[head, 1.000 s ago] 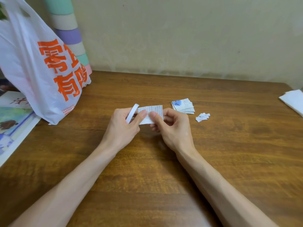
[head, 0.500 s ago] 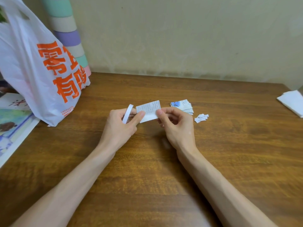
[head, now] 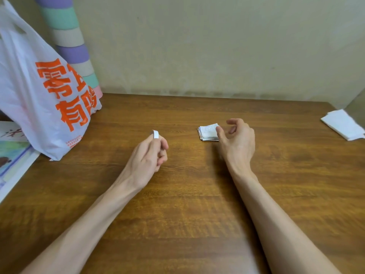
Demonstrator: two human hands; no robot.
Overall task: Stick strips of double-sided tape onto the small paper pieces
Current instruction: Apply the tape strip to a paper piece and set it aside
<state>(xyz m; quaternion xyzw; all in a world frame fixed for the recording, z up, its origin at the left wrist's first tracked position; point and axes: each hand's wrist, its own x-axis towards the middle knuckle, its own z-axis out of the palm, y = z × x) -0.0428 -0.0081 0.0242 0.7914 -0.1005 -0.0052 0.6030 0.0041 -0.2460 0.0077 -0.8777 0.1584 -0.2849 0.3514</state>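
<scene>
Left hand point(head: 148, 158): fingers curling round the tape roll point(head: 156, 134), which is sticking up past the fingertips.
Right hand point(head: 236, 142): hanging loosely curled, gripping nothing, thumb tip meeting the paper pieces point(head: 207, 132).
Paper pieces: lying stacked on the table point(head: 187, 214), just left of the right thumb.

A brown wooden table point(head: 187, 214) fills the lower two thirds of the frame and meets a plain beige wall point(head: 217, 46), stained along its foot. At upper left a white bag point(head: 39, 86) with orange print stands on the table before a pastel-banded column point(head: 67, 36). Printed sheets point(head: 11, 155) lie at the left edge, folded white paper point(head: 343, 125) at the right.
</scene>
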